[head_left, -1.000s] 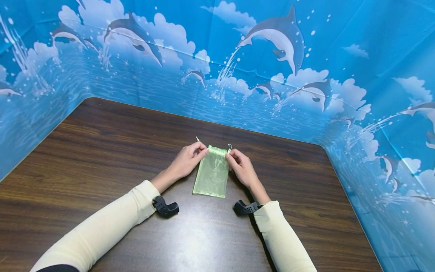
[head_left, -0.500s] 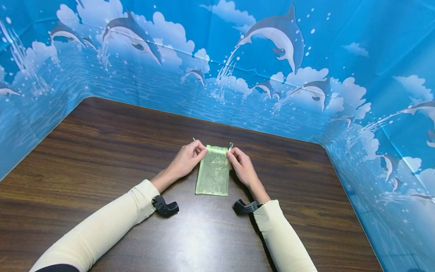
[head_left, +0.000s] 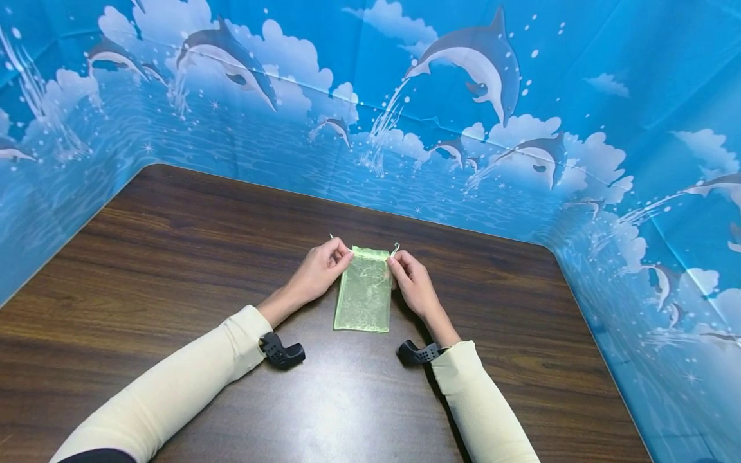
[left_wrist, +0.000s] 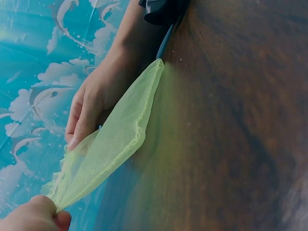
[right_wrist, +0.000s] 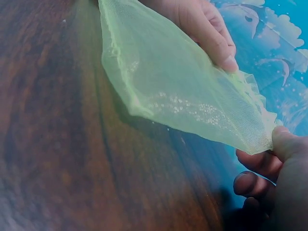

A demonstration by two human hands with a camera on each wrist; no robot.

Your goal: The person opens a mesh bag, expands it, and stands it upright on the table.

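The thumb and fingertips of the person's left hand (head_left: 315,273) pinch the upper left corner of a small, flat, rectangular drawstring bag of sheer light-green fabric (head_left: 363,292), and those of the right hand (head_left: 413,286) pinch its upper right corner, the remaining fingers bent in loosely beneath. Between the two grips the bag's mouth spans the gap, its top edge slightly ruffled above a brighter gathered band. A thin pale cord (head_left: 396,246) loops up just beyond the right fingers, and a matching pale cord end (head_left: 332,236) pokes out past the left ones. Below, the bag looks smooth and faintly shiny, see-through enough for the dark wood to tint it, with denser, brighter seams along the sides and bottom; seen close from the right wrist, a scatter of whitish specks runs across the cloth. It sits over the middle of the dark brown wood-grain table (head_left: 202,257), its face slanting down toward the person; I can't tell whether the lower hem touches the wood. Farther out, a black bracket-like device (head_left: 282,352) sits at each wrist, next to cream sleeves (head_left: 185,379), and behind everything hangs a blue cloth backdrop (head_left: 370,38) printed with leaping dolphins, clouds and water.
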